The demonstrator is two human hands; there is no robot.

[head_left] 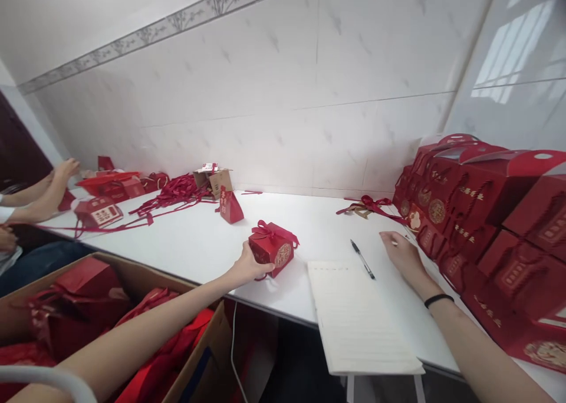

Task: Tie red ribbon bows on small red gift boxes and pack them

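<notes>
My left hand grips a small red gift box by its near left side, thumb across the front. The box stands upright at the table's front edge, with a red ribbon bow on top and a round gold pattern on one face. My right hand rests on the white table on the right, fingers stretched loosely forward and nothing visible in them. A black pen lies just left of it. Below the pen, a lined paper pad reaches over the table edge.
Stacked red gift boxes fill the right side. Ribbons lie by the wall. Behind my left hand are a red pouch-shaped box, a ribbon heap and a small carton. A large carton holds red boxes. Another person's hands are far left.
</notes>
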